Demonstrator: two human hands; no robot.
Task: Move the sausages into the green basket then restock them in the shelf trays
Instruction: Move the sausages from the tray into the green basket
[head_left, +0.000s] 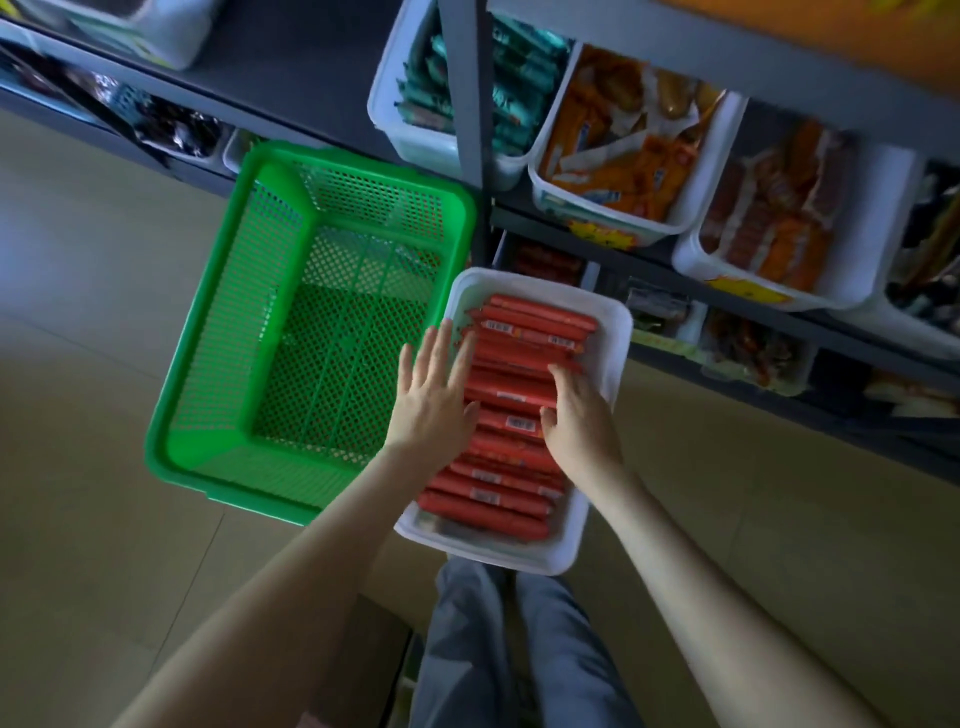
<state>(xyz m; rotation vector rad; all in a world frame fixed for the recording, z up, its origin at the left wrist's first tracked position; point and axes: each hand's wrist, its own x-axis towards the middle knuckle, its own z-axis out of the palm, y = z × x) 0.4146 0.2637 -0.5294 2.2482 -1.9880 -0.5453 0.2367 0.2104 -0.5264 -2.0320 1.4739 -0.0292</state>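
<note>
Head view puts your left hand at frame centre, fingers straight and spread, lying against the left ends of the sausages. Your right hand curls fingers and thumb round a bunch of them from the right side. They lie stacked in the white tray, just right of the green basket on the floor; shelf trays sit upper right.

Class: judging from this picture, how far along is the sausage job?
Done: nothing yet; the basket is empty. In hand: the left hand lies flat on the sausages in the white tray, the right hand curls round some. Left: filling the basket, then restocking the shelf trays.
</note>
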